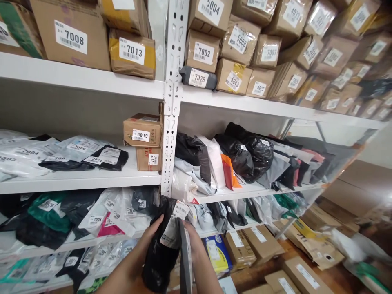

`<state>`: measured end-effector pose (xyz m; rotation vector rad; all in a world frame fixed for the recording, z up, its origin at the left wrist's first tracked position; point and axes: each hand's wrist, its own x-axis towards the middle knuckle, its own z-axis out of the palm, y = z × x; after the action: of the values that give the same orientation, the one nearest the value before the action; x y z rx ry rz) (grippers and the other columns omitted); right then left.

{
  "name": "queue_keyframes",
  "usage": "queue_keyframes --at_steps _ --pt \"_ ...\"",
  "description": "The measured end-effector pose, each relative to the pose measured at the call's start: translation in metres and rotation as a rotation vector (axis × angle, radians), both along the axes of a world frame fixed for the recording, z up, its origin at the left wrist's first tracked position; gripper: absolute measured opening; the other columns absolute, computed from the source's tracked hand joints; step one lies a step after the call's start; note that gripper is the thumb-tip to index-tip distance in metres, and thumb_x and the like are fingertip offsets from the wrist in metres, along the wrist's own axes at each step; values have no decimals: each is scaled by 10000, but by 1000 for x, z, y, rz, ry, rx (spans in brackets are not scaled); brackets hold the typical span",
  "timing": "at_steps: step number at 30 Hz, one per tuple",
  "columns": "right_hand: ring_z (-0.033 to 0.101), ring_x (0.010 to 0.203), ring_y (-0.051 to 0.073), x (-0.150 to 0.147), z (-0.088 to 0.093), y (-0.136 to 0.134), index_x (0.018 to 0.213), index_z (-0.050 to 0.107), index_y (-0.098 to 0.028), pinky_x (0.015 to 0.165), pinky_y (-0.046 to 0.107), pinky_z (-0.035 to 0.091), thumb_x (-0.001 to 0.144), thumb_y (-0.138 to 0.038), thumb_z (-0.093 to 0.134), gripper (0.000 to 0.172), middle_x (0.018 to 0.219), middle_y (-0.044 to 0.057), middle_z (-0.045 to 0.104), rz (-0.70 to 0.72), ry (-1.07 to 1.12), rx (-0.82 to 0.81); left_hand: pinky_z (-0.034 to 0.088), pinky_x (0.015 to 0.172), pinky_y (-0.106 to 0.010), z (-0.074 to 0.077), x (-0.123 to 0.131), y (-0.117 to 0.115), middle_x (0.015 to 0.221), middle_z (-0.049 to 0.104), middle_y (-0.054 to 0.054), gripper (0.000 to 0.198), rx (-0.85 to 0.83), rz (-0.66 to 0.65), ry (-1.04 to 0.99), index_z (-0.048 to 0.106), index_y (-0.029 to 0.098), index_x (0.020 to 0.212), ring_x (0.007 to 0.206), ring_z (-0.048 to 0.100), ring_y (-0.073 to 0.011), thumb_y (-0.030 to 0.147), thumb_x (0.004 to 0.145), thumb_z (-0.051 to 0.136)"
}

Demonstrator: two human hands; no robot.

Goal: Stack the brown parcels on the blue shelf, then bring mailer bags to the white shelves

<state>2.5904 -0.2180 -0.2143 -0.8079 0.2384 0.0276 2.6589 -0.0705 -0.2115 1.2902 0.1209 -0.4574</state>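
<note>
In the lower middle of the head view, a shiny black plastic parcel [159,261] with a white printed label [171,232] hangs tilted between my hands. My left hand [155,226] is closed on its left edge, with most of the fingers behind it. A narrow grey mailing bag [184,261], seen nearly edge-on, lies against the parcel's right side. My right hand [192,237] is closed around this grey bag; its fingertips are hidden. Just behind them stands the white perforated shelf post [167,163].
White shelves [92,77] hold labelled cardboard boxes [71,38] above and bagged parcels [104,157] lower down. More mailers [245,155] fill the right-hand shelves. Cartons [263,241] and a blue-and-yellow package [218,253] stand near the wooden floor at lower right.
</note>
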Motion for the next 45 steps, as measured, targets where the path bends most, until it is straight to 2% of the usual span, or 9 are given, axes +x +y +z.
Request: queue_keyframes --at_steps 4,7,11,17,23,28,37,41,45 --pt "717 843 281 -4 5 -5 892 745 -156 793 380 568 548 -428 894 464 756 76 743 -74 -6 24 478 999 -499 15 -7 20 900 734 -128 643 332 -77 -442 717 153 737 1019 649 -392 755 513 736" --pt "715 779 255 -4 10 -7 929 742 -147 725 343 567 545 -430 894 500 784 79 747 -76 -3 7 408 1093 -455 14 -8 35 1169 690 -112 668 206 -128 -374 705 191 984 1228 554 -360 684 538 767" --pt "674 615 203 2 11 -9 848 729 -152 622 300 538 505 -450 898 484 700 53 727 -137 30 -43 378 1126 -459 5 -14 38 1388 581 -107 1050 -82 -342 -124 329 255 1462 1286 530 -324 412 549 821" --pt "612 604 187 5 14 -22 686 682 -156 614 293 499 421 -518 858 482 604 24 676 -512 133 -290 81 1240 -445 7 -26 28 1661 34 -64 1100 161 -211 -636 -80 239 1555 1518 90 -259 199 690 599" --pt "638 786 242 3 42 -28 766 655 -162 752 358 518 525 -639 724 539 787 81 715 -787 100 -426 115 1248 -433 5 -39 29 1582 345 -50 708 242 -431 -638 412 228 1474 1488 240 -252 246 780 554" --pt "627 817 271 11 59 -15 709 633 -152 837 408 502 499 -658 660 548 772 118 690 -883 79 -638 259 1213 -476 8 -54 24 1536 427 -80 649 17 -363 -378 461 197 1421 1435 354 -300 490 843 511" --pt "581 1170 328 -9 35 42 1204 544 -200 968 421 496 573 -734 734 848 1208 127 669 -387 4 -397 254 1227 -377 14 -74 66 1587 339 -73 829 196 -76 -553 226 250 1521 1476 270 -274 586 849 575" --pt "459 1328 316 -1 30 86 1275 501 -245 1110 405 394 651 -725 709 815 1388 117 560 -358 -186 -549 137 1252 -406 15 -70 98 1664 46 8 1078 279 246 -541 -129 335 1532 1522 14 -257 645 794 594" --pt "357 1417 274 33 57 127 1405 415 -255 1190 410 290 841 -610 577 685 1498 79 448 -105 -407 -697 -9 1247 -417 37 -63 132 1666 20 18 950 416 468 -571 -32 333 1547 1525 5 -264 672 831 492"
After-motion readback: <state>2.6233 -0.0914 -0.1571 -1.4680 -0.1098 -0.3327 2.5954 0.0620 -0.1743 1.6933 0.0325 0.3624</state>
